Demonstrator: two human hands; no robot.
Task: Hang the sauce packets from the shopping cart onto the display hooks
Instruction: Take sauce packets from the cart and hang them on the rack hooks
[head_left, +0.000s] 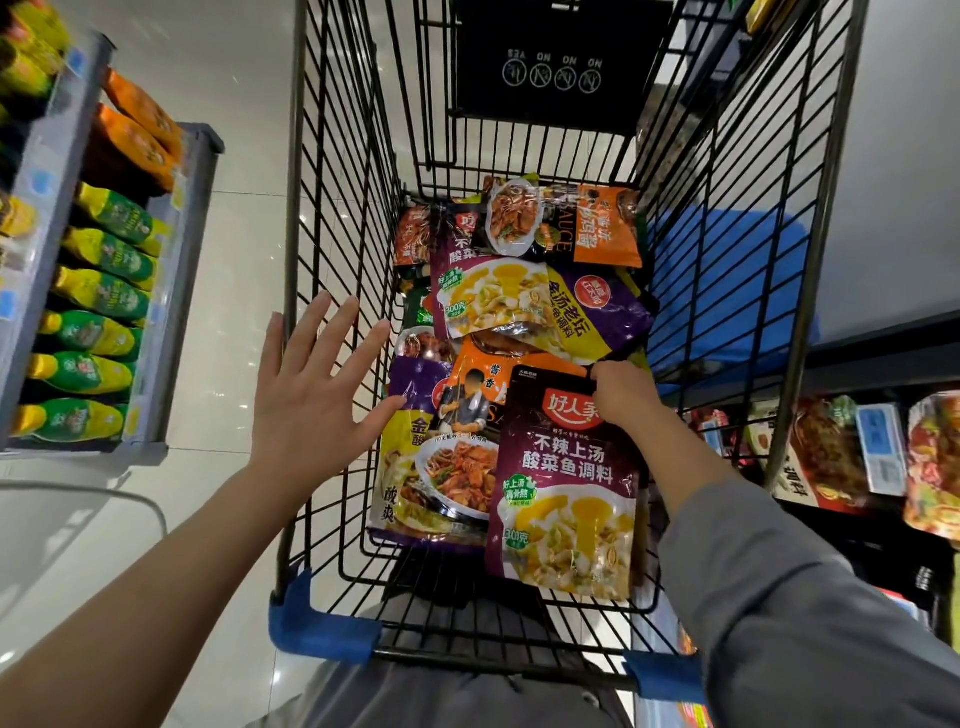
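Down the middle of the view runs the black wire shopping cart (332, 218), its far end cut off at twelve o'clock, blue corner guards at its near rim. At nine o'clock, a shelf (176, 291) of green and yellow pouches (104, 291), orange ones above, the top rows blurred and cropped. At three o'clock, hanging packets (826, 452) on the display, half hidden behind the cart's wire side; the hooks themselves are hard to make out.

Inside the basket, a loose pile of sauce packets (524, 291) — purple, orange, dark — overlapping so that most show only a corner or a strip. Print on the deepest ones can't be read.

Now the one that matters: the purple sauce packet (566, 488), at five o'clock from the pile's centre, standing upright against the near right side of the basket, its lower edge down at the near rim. The right hand (621, 397) pinches its top right corner, fingers curled over the edge; the fingertips are hidden behind the packet. Grey sleeve on that arm.

The left hand (311, 389), at eight o'clock, is spread wide, fingers straight, holding nothing, hovering over the cart's left wall. Whether it touches the wire, I cannot tell.
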